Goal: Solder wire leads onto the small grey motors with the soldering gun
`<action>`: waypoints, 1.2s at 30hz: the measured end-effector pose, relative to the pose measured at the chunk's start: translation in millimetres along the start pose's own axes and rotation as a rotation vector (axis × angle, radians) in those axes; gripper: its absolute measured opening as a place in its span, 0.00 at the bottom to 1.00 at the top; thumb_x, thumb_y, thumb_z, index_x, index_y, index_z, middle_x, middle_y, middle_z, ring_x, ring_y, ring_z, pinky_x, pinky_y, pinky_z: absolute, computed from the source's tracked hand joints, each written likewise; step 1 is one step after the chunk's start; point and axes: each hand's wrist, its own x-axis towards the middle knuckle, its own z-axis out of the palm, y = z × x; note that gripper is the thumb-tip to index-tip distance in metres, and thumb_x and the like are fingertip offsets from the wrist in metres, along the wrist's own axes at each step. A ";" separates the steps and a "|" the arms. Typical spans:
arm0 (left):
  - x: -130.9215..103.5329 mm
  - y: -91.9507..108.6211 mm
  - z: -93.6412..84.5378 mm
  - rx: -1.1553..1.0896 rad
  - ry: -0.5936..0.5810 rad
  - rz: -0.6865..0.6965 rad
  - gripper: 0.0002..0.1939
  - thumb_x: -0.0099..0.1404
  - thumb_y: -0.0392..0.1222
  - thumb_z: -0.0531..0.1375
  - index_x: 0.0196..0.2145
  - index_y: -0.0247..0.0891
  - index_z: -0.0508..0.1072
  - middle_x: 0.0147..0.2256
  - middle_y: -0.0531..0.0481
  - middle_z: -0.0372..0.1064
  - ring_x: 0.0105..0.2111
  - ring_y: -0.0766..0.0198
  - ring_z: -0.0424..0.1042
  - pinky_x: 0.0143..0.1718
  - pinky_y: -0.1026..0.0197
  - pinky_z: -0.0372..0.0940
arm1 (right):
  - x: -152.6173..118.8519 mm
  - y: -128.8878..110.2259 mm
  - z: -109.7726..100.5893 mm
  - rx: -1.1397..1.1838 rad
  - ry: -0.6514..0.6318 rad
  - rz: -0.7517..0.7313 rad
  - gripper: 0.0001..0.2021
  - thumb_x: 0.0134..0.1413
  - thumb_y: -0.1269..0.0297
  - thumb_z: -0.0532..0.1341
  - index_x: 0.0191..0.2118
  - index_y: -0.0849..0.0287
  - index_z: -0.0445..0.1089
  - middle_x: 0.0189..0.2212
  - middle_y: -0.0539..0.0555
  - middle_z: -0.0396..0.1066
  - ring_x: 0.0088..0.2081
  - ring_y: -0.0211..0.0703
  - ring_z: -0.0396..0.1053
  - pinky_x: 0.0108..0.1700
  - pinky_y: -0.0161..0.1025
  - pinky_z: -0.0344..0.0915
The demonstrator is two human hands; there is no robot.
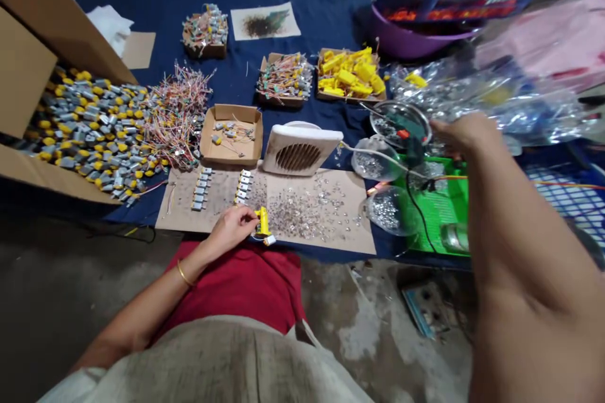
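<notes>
My left hand, with a gold bangle on the wrist, is closed in a pinch at the side of a yellow plastic housing. A small silver motor lies at the housing's lower end. On the far right my right hand reaches to the rim of a round metal bowl; it is blurred, and its fingers are mostly hidden. A dark tool with an orange part lies over the bowl. Two short rows of motors stand on the cardboard sheet.
A white vented fan stands behind the sheet. Motors spill from a large carton at left. Small boxes hold wired motors and yellow housings. A green basket and a cable lie at right.
</notes>
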 end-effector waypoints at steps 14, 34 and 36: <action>-7.1 0.8 -4.5 0.200 0.004 0.205 0.06 0.67 0.37 0.55 0.35 0.36 0.72 0.33 0.47 0.70 0.34 0.62 0.69 0.38 0.61 0.63 | -271.5 243.4 154.9 -0.614 -0.111 -0.473 0.12 0.54 0.53 0.64 0.29 0.56 0.74 0.34 0.57 0.69 0.42 0.52 0.63 0.47 0.50 0.60; 4.2 6.0 -28.9 0.050 -0.064 0.023 0.05 0.64 0.36 0.58 0.33 0.37 0.74 0.30 0.51 0.70 0.30 0.66 0.69 0.35 0.63 0.64 | -274.2 243.0 161.7 -0.500 -0.345 -0.962 0.08 0.62 0.69 0.56 0.40 0.57 0.74 0.42 0.60 0.74 0.45 0.49 0.71 0.48 0.49 0.70; 1.6 5.8 -27.0 0.010 -0.001 0.025 0.04 0.63 0.35 0.58 0.31 0.37 0.73 0.32 0.51 0.69 0.31 0.67 0.69 0.35 0.64 0.65 | -275.0 245.0 165.2 -0.495 -0.295 -0.955 0.08 0.62 0.69 0.56 0.39 0.57 0.73 0.42 0.60 0.74 0.45 0.49 0.71 0.48 0.49 0.70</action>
